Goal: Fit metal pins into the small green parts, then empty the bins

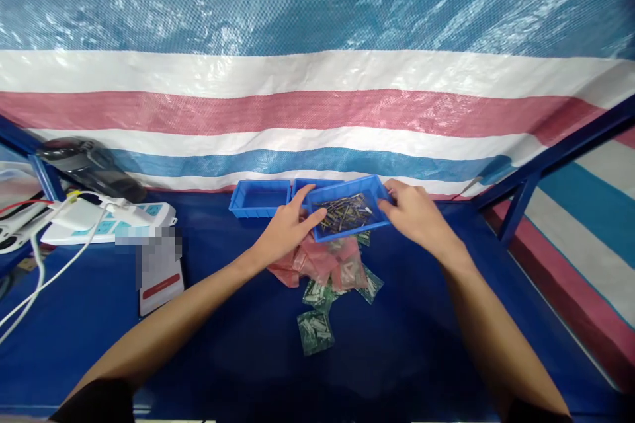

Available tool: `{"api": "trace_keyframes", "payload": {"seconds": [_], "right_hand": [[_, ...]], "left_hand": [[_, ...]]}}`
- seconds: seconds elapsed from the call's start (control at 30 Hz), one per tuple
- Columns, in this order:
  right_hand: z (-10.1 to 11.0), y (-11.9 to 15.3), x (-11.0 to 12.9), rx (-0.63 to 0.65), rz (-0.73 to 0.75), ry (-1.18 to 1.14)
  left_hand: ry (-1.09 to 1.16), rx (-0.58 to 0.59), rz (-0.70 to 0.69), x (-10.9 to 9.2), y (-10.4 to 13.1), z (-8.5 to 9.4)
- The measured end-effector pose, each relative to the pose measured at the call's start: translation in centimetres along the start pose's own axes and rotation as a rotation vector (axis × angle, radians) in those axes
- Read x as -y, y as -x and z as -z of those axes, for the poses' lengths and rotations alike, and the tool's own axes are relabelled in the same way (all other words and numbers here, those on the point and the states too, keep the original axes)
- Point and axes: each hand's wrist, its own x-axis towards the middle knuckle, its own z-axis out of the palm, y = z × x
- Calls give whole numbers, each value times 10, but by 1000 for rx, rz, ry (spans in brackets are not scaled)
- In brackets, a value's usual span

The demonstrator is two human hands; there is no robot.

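Note:
A small blue tray (347, 208), filled with many thin metal pieces, is held up and slightly tilted between my two hands. My left hand (289, 225) grips its left end, thumb over the rim. My right hand (414, 211) pinches the right end, with its thumb inside the wall. Under and in front of the tray lie pink plastic bags (315, 261). Several small green-tinted bags of light-coloured parts surround them, one (316, 332) closest to me. Behind the held tray sits another blue tray (317, 184), mostly hidden.
A third blue tray (260, 199) stands at the back of the blue table (223, 330). On the left are a phone (159, 277), a white power strip (161, 213) with cables, and a dark bottle (94, 165). Blue frame bars and a striped sheet (317, 73) enclose the table.

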Motion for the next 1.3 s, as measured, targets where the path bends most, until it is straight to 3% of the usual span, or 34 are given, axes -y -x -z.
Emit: {"api": "trace_keyframes", "payload": {"seconds": [0.17, 0.23, 0.4, 0.5, 0.7, 0.9, 1.3], "right_hand": [[-24, 5, 2, 24, 66, -111], [-25, 5, 0, 20, 93, -265], [-30, 2, -4, 179, 101, -787], [-34, 0, -5, 137, 99, -867], [-37, 10, -6, -73, 62, -643], [-35, 21, 6, -248, 281, -350], [-53, 37, 19, -412, 543, -148]], "left_hand": [[-211, -64, -66, 16, 1, -4], [-243, -73, -109, 21, 3, -3], [-195, -61, -149, 23, 6, 1], [-102, -76, -130, 26, 10, -3], [55, -198, -171, 49, 23, -28], [-77, -99, -146, 67, 31, -54], [-150, -112, 2, 75, 28, -61]]}}
